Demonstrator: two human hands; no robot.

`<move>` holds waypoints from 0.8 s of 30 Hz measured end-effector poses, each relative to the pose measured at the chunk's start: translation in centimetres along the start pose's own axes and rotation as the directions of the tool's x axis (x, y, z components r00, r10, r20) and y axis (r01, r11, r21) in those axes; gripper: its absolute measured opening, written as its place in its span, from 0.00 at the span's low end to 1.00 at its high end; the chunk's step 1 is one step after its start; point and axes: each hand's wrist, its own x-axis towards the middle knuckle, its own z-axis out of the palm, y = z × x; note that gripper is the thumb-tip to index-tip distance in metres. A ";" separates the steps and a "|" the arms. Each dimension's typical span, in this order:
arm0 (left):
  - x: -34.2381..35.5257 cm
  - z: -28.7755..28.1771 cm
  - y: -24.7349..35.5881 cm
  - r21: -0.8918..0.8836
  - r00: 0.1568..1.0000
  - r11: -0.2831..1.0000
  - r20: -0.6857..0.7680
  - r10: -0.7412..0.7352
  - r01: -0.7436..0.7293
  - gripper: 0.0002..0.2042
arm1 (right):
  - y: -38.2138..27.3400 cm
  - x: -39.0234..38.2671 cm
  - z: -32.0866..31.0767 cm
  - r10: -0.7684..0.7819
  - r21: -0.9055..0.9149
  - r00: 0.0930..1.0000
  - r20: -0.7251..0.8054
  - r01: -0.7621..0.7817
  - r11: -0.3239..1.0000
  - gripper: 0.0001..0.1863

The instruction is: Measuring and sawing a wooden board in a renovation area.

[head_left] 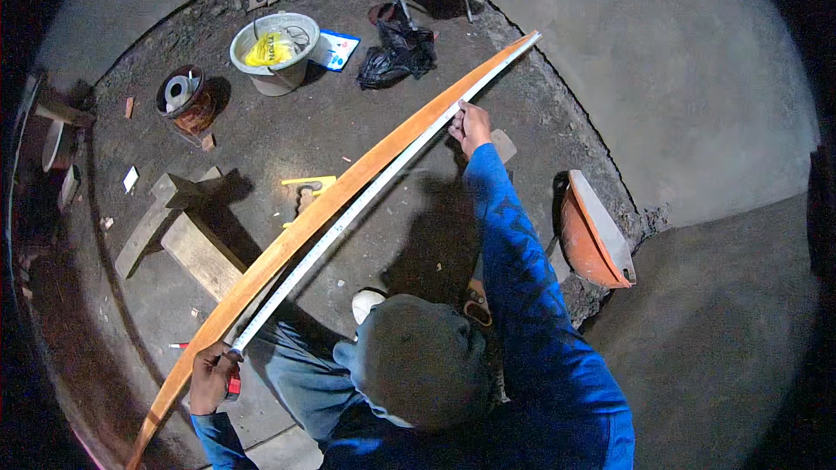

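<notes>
A long orange-brown wooden board (pixel 335 193) runs diagonally from the lower left to the upper right. Along its near edge stretches the white blade (pixel 348 213) of a tape measure. My left hand (pixel 209 376) is closed around the red and black tape measure case (pixel 233 387), close to the board's near end. Farther up, my right hand (pixel 473 128) has its fingers closed on the blade at the board's edge, the arm stretched out. Beyond that hand, the blade reaches the board's far tip.
A wooden trestle-like piece (pixel 205 248) stands beneath or beside the board; a yellow-handled tool (pixel 309 183) lies beyond it. Farther off are a white bucket (pixel 274 78), a rusty can (pixel 187 104) and a black plastic bag (pixel 396 57). An orange and grey shell-like object (pixel 596 235) rests right.
</notes>
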 end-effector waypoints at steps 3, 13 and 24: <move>0.0 0.0 0.0 -0.006 1.000 1.000 -0.006 0.004 -0.004 0.09 | 0.1 0.0 -0.1 0.002 -0.002 1.000 -0.007 -0.002 1.000 0.10; 2.4 -3.8 -3.7 0.025 0.999 1.000 -0.034 0.016 -0.015 0.07 | 3.6 -4.2 -3.2 -0.013 -0.219 0.997 0.072 0.029 0.975 0.25; 3.7 -6.4 -6.7 -0.007 0.983 0.984 -0.023 -0.180 0.180 0.12 | 1.8 -3.5 -4.2 -0.504 -0.694 0.845 0.178 0.471 0.545 0.21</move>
